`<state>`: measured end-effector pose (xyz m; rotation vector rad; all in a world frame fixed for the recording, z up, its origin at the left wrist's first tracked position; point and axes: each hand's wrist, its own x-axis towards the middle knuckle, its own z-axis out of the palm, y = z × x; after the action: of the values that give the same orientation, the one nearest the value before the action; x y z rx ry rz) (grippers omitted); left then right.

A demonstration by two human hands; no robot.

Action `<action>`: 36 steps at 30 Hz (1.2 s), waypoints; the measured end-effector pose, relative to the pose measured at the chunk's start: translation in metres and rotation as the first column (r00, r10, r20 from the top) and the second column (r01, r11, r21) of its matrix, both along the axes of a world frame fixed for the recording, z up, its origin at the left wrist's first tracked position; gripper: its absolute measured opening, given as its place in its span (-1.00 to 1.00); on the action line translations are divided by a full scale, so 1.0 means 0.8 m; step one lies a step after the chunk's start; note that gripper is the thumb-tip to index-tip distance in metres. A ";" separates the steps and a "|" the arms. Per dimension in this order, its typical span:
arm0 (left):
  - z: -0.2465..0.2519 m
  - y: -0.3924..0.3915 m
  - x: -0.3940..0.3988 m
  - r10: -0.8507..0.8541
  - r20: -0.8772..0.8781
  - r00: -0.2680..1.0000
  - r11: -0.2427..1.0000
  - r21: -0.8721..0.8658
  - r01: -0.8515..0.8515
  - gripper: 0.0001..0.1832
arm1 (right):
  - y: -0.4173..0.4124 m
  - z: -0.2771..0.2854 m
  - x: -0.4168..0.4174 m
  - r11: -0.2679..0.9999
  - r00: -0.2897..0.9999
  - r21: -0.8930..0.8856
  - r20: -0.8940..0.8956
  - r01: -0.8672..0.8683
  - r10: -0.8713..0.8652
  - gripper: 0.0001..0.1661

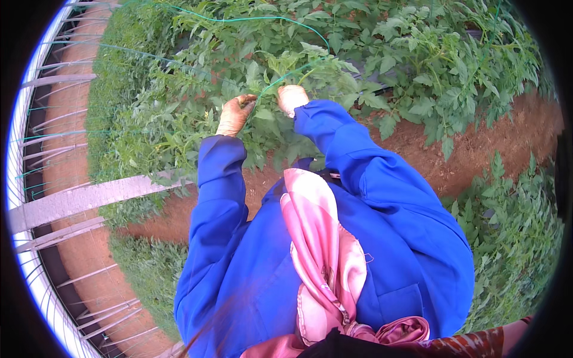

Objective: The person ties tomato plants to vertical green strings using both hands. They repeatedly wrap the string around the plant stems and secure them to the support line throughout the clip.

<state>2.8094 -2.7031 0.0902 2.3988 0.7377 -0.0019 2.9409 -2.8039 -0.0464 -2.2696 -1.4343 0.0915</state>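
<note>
Both of my hands reach into a leafy tomato plant. My left hand, light-coloured and stained dark at the fingertips, pinches a green twine between thumb and fingers. From there the twine slants up to the right, passing just above my right hand, then loops back toward the upper left. My right hand is close beside a pale green stem. Its fingers are hidden behind the wrist and leaves, so what it holds cannot be seen.
More tomato plants fill the row ahead, with another row behind me. A bare soil path runs between them. A pale post crosses at left, and further strings hang there. A pink scarf hangs down my chest.
</note>
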 end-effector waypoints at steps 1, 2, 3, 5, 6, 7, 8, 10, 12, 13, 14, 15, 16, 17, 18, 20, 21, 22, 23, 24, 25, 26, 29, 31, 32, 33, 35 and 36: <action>0.004 -0.006 0.000 -0.018 -0.074 0.997 0.999 0.035 0.021 -0.72 | -0.002 -0.013 0.002 0.995 0.998 0.095 0.059 -0.036 0.030 -0.85; 0.001 -0.004 -0.006 -0.012 -0.093 0.996 1.000 -0.028 0.009 -0.73 | -0.001 -0.024 0.003 0.979 0.991 0.189 0.118 -0.078 0.056 -0.81; -0.003 0.000 -0.020 -0.003 -0.118 0.993 0.996 -0.091 -0.008 -0.73 | 0.000 -0.024 -0.002 0.984 0.997 0.171 0.078 -0.040 0.027 -0.80; -0.017 0.004 -0.049 0.045 -0.120 0.992 0.953 -0.294 -0.079 -0.71 | 0.004 -0.007 -0.013 0.991 1.000 0.132 -0.010 0.023 -0.022 -0.77; -0.025 0.002 -0.061 0.085 -0.095 0.992 0.897 -0.425 -0.118 -0.69 | 0.006 0.004 -0.019 0.992 0.997 0.115 -0.054 0.053 -0.047 -0.76; -0.033 0.001 -0.068 0.125 -0.069 0.990 0.824 -0.548 -0.143 -0.66 | 0.009 0.013 -0.024 0.998 0.997 0.057 -0.077 -0.002 0.006 -0.79; -0.044 -0.003 -0.069 0.231 0.032 0.972 0.825 -0.537 -0.178 -0.65 | 0.011 0.021 -0.028 0.998 0.993 0.000 -0.102 -0.058 0.058 -0.82; -0.031 -0.019 -0.043 0.295 0.067 0.953 0.843 -0.488 -0.226 -0.67 | 0.026 0.009 -0.031 0.993 0.989 -0.090 -0.130 -0.076 0.064 -0.95; -0.030 -0.020 -0.040 0.347 0.089 0.934 0.832 -0.490 -0.262 -0.66 | 0.028 -0.008 -0.030 0.990 0.995 0.103 0.003 -0.100 0.100 -0.95; -0.033 -0.017 -0.053 0.374 0.100 0.922 0.835 -0.469 -0.288 -0.67 | 0.024 -0.008 -0.034 0.972 0.991 0.196 0.066 -0.130 0.119 -0.94; -0.034 -0.017 -0.070 0.400 0.111 0.910 0.838 -0.448 -0.313 -0.68 | 0.021 -0.006 -0.034 0.970 0.979 0.138 0.074 -0.201 0.192 -0.94; -0.033 -0.019 -0.085 0.421 0.121 0.899 0.839 -0.427 -0.336 -0.70 | 0.013 0.008 -0.029 0.960 0.962 0.079 0.076 -0.268 0.262 -0.94; -0.002 -0.033 -0.088 0.475 -0.024 0.879 0.770 -0.471 -0.429 -0.75 | 0.006 0.017 -0.022 0.949 0.947 0.020 0.074 -0.316 0.313 -0.93; 0.002 -0.031 -0.105 0.466 -0.001 0.885 0.663 -0.662 -0.350 -0.75 | 0.008 0.013 -0.025 0.975 0.975 0.074 0.099 -0.208 0.200 -0.92; 0.013 -0.032 -0.121 0.524 -0.021 0.851 0.657 -0.626 -0.420 -0.74 | 0.014 0.013 -0.030 0.986 0.989 0.137 0.121 -0.096 0.080 -0.92; 0.057 -0.045 -0.146 0.508 0.007 0.861 0.699 -0.587 -0.408 -0.75 | 0.012 0.014 -0.027 0.988 0.994 0.133 0.092 -0.076 0.064 -0.91; 0.083 -0.052 -0.164 0.500 0.034 0.865 0.715 -0.580 -0.390 -0.74 | 0.006 0.026 -0.021 0.981 0.983 0.075 0.041 -0.179 0.176 -0.91; 0.107 -0.059 -0.173 0.512 0.100 0.853 0.709 -0.610 -0.354 -0.74 | 0.000 0.032 -0.013 0.963 0.963 0.018 -0.008 -0.270 0.270 -0.90; 0.137 -0.061 -0.184 0.444 0.217 0.869 0.720 -0.663 -0.202 -0.75 | 0.002 0.029 -0.010 0.981 0.981 0.040 0.017 -0.192 0.192 -0.90; 0.169 -0.072 -0.181 0.356 0.418 0.836 0.736 -0.677 0.025 -0.75 | 0.009 0.022 -0.014 0.991 0.992 0.064 0.041 -0.120 0.118 -0.90; 0.207 -0.092 -0.156 0.240 0.572 0.785 0.828 -0.543 0.142 -0.72 | 0.014 0.010 -0.018 0.995 0.997 0.083 0.067 -0.056 0.050 -0.90; 0.245 -0.108 -0.131 0.113 0.650 0.751 0.871 -0.428 0.240 -0.69 | 0.019 -0.002 -0.023 0.993 0.996 0.090 0.058 -0.076 0.071 -0.89; 0.315 -0.149 -0.031 -0.052 0.814 0.579 0.901 -0.211 0.378 -0.65 | 0.031 -0.022 -0.034 0.977 0.989 0.157 0.060 -0.142 0.134 -0.90; 0.310 -0.172 0.051 -0.304 0.768 0.563 0.893 0.023 0.449 -0.66 | 0.028 -0.026 -0.020 0.965 0.991 0.233 0.091 -0.121 0.102 -0.93; 0.306 -0.214 0.103 -0.579 0.607 0.545 0.787 0.241 0.568 -0.65 | 0.065 -0.096 0.027 0.945 0.952 0.323 0.274 0.042 -0.136 -0.88; 0.302 -0.273 0.135 -0.829 0.296 0.475 0.558 0.484 0.674 -0.62 | 0.101 -0.157 0.077 0.882 0.833 0.435 0.407 0.182 -0.373 -0.83; 0.239 -0.307 0.121 -0.871 0.003 0.491 0.423 0.513 0.747 -0.55 | 0.095 -0.118 -0.011 0.978 0.976 0.166 0.154 0.130 -0.156 -0.72; 0.210 -0.299 0.099 -0.826 0.129 0.548 0.544 0.435 0.718 -0.54 | 0.076 -0.079 -0.034 0.995 0.995 0.026 0.011 0.097 -0.097 -0.66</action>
<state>2.8890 -2.9423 0.2579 2.7473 -0.6139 0.1553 2.9133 -2.7431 -0.1098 -2.3192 -1.3211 0.0290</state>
